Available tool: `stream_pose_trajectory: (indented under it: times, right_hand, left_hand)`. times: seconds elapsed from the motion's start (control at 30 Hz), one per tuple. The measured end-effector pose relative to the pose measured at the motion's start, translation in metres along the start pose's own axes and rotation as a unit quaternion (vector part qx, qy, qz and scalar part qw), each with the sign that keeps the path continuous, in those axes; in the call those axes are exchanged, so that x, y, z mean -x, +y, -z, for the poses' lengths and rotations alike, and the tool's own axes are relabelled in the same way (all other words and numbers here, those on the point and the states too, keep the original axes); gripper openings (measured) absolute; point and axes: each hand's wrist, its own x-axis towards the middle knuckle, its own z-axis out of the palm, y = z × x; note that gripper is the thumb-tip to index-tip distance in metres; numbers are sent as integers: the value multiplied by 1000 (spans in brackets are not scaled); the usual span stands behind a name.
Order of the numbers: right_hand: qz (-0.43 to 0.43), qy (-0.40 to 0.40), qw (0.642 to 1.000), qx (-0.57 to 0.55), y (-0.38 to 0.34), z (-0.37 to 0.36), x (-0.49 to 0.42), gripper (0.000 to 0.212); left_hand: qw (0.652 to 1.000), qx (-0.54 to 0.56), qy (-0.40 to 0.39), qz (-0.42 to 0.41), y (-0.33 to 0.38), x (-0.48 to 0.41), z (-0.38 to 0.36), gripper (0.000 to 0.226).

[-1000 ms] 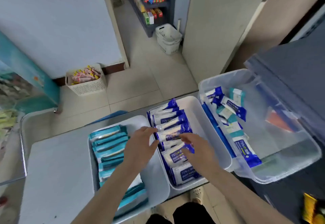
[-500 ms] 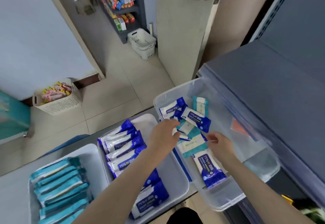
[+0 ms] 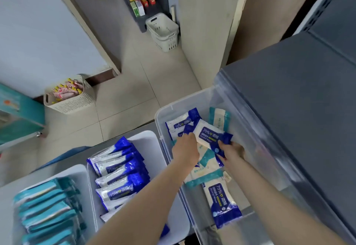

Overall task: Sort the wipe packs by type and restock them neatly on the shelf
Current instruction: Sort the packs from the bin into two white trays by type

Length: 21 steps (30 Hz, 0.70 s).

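In clear bin point(image 3: 183, 102), blue wipe pack point(image 3: 209, 136), left hand point(image 3: 185, 150) and right hand point(image 3: 233, 149) gripping its ends.

top blue pack point(image 3: 210, 136): "75% 酒精", "Alcohol Wipes" | lower blue pack point(image 3: 221, 200) in clear bin point(image 3: 159, 115): "75% 酒精" | blue pack point(image 3: 119, 191) in white tray point(image 3: 152, 139): "75%" | teal packs point(image 3: 46, 210): unreadable

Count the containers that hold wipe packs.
3. The teal-pack tray at near left; the blue-pack tray beside it; the clear bin at right, where the left hand and right hand grip a blue pack. None looks hidden.
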Motion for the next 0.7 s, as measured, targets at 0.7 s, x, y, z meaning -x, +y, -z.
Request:
stream_pose_trajectory:
  times: [0.7]
  right_hand:
    - [462,-240,612,595,-12,-48,21,50]
  left_hand:
    - [865,425,238,120,-64,71,102,12]
